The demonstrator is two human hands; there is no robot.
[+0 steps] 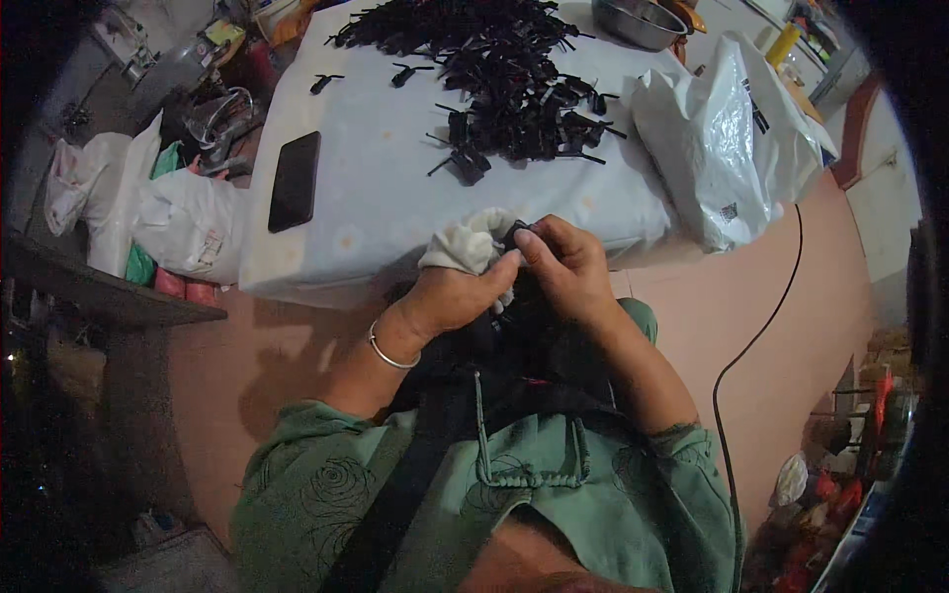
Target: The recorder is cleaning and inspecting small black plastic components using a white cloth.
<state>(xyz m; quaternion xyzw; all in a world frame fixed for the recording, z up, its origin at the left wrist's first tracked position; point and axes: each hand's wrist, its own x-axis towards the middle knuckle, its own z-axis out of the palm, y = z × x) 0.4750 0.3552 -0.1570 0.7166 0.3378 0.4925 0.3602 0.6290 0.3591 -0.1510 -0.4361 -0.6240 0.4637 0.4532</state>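
Note:
My two hands meet just off the near edge of the table, above my lap. My left hand (450,295) is closed, its fingers wrapped in or around a bunched white cloth (461,247) that hides most of them. Between thumb and curled fingers, my right hand (571,265) pinches a small black part (515,233) at the cloth's right side. Its exact shape is covered by the fingers. Beyond my hands lies a large heap of small black parts (514,89) with thin protruding arms. Two single black parts (322,83) rest left of the heap.
The table wears a white cover (366,198). A dark phone (295,182) lies at its left. On the right stand a white plastic bag (707,148) and, farther back, a metal bowl (641,22). White sacks (188,222) sit on a left shelf; a black cable (751,346) crosses the floor.

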